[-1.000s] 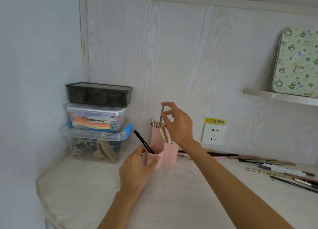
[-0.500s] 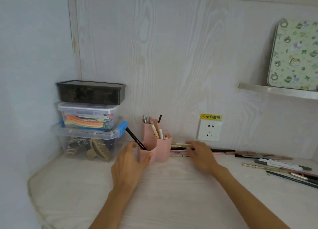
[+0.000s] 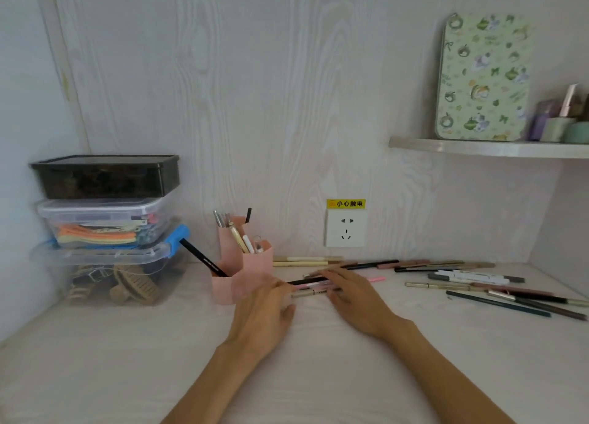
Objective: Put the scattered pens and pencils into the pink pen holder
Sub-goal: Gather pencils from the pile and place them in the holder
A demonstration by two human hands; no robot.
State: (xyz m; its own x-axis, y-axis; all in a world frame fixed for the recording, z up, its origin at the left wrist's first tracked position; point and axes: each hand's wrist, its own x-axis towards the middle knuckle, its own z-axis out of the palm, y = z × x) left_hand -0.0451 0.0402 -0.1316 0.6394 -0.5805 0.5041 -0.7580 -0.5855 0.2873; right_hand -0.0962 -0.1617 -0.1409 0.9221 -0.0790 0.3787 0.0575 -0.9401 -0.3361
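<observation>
The pink pen holder (image 3: 255, 269) stands on the white desk near the back wall, with several pens upright in it and a black pencil (image 3: 202, 261) leaning out of its low front cup. My left hand (image 3: 264, 312) lies just right of the holder, its fingertips at the ends of a small bunch of pens (image 3: 314, 291). My right hand (image 3: 353, 296) rests flat over the same bunch, fingers pointing left. Two cream pens (image 3: 302, 261) lie by the wall. More pens and pencils (image 3: 478, 278) are scattered to the right.
Three stacked plastic boxes (image 3: 105, 226) fill the left corner. A wall socket (image 3: 345, 227) with a yellow label sits behind the pens. A shelf (image 3: 490, 149) at the upper right carries a green patterned tin (image 3: 483, 76) and small bottles.
My right hand dropped a pen into the holder, then came down onto the pens on the desk. My left hand left the holder's front cup and moved right to the same pens.
</observation>
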